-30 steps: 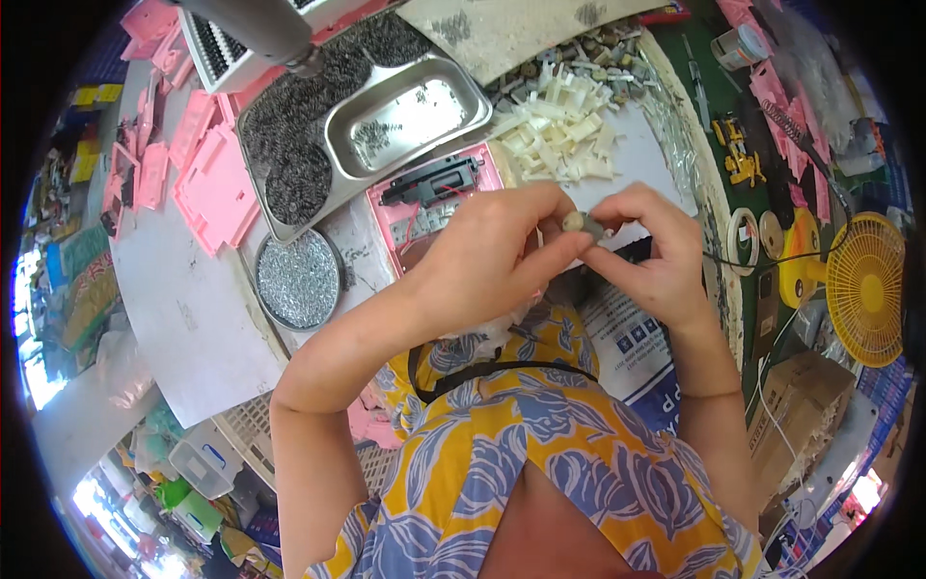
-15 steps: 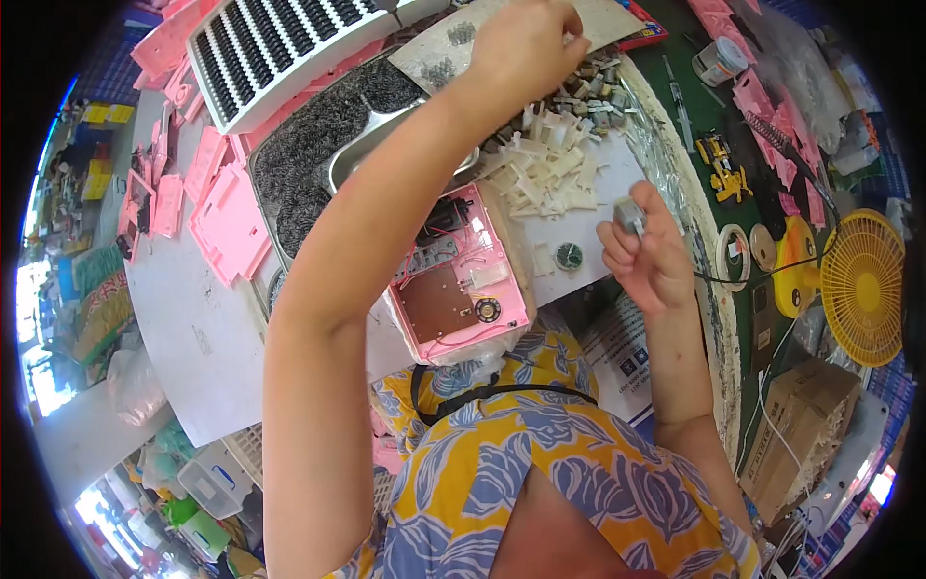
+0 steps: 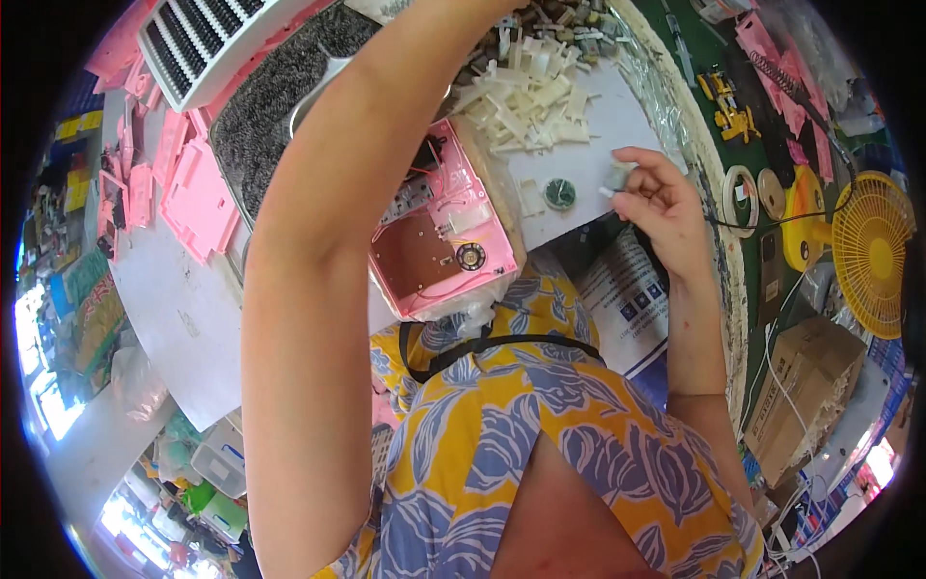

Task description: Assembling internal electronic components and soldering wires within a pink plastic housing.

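Note:
In my right hand (image 3: pixel 664 207), a small grey motor-like block (image 3: pixel 618 177) with a white end is pinched between thumb and fingers, above the table's right side. My left forearm (image 3: pixel 386 106) reaches up across the table; the hand lies past the top edge, so its fingers do not show. Under that arm is an open pink plastic housing (image 3: pixel 499 253) with wires and a round speaker (image 3: pixel 471 257) inside. Beyond it lies a heap of off-white plastic parts (image 3: pixel 526 106), with small grey motor-like pieces (image 3: pixel 569 17) behind. A round dark green item (image 3: pixel 559 193) sits left of my right hand.
At the far left stand a white tray of black and white rows (image 3: pixel 198 48) and a tray of small black pieces (image 3: pixel 260 121). Pink plastic shells (image 3: pixel 198 198) lie left. To the right are a yellow fan (image 3: pixel 873 253), a cable and a cardboard box (image 3: pixel 805 391).
My left hand has gone out past the top edge. The right hand has turned, still holding the grey block. The whole view has shifted, bringing the table things higher in the picture.

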Action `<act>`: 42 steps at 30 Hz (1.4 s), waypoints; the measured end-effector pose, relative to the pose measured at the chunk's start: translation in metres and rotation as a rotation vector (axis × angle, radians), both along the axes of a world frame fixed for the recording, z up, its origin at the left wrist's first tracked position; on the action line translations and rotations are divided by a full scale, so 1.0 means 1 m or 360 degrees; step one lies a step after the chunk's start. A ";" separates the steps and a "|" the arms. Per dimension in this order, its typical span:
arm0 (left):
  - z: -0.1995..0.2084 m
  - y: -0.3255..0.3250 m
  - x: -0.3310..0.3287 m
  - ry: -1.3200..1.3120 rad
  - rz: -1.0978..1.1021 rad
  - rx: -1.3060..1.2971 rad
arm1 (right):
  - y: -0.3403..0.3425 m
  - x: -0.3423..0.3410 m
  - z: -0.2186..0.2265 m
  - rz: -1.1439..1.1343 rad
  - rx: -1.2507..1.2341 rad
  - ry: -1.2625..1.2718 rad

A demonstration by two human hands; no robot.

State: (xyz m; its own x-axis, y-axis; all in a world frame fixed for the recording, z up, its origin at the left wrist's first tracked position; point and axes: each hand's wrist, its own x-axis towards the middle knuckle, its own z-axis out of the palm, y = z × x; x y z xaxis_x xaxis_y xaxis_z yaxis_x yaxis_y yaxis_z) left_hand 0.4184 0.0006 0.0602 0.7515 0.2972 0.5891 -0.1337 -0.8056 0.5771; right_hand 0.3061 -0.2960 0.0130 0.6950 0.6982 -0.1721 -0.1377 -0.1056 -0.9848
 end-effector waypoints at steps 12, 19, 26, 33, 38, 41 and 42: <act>0.042 -0.025 -0.258 0.0348 -0.0591 -0.0923 | 0.047 -0.024 0.012 0.0280 -0.0725 -0.1199; -0.003 -0.050 -0.324 0.0563 -0.0496 -0.1335 | 0.047 -0.026 0.016 0.0256 -0.0854 -0.1122; -0.013 -0.077 -0.328 0.0588 -0.0398 -0.1644 | 0.047 -0.065 0.025 0.0178 0.0234 0.0420; -0.019 -0.080 -0.330 0.0504 -0.0385 -0.1660 | 0.061 -0.078 0.025 0.0305 0.0409 0.0663; -0.021 -0.078 -0.330 0.0514 -0.0403 -0.1615 | 0.062 -0.077 0.024 0.0389 0.0316 0.0621; -0.021 -0.078 -0.331 0.0509 -0.0398 -0.1589 | 0.062 -0.078 0.024 0.0389 0.0261 0.0456; -0.021 -0.079 -0.331 0.0489 -0.0393 -0.1590 | 0.061 -0.079 0.022 0.0389 0.0234 0.0352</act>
State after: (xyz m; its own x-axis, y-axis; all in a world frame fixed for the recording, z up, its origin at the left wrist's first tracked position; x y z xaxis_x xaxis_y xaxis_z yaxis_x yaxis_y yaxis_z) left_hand 0.0878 -0.0781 0.0391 0.9313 0.3591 -0.0612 0.0349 0.0794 0.9962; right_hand 0.2268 -0.2349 0.0348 0.4616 0.8676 -0.1849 -0.3374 -0.0210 -0.9411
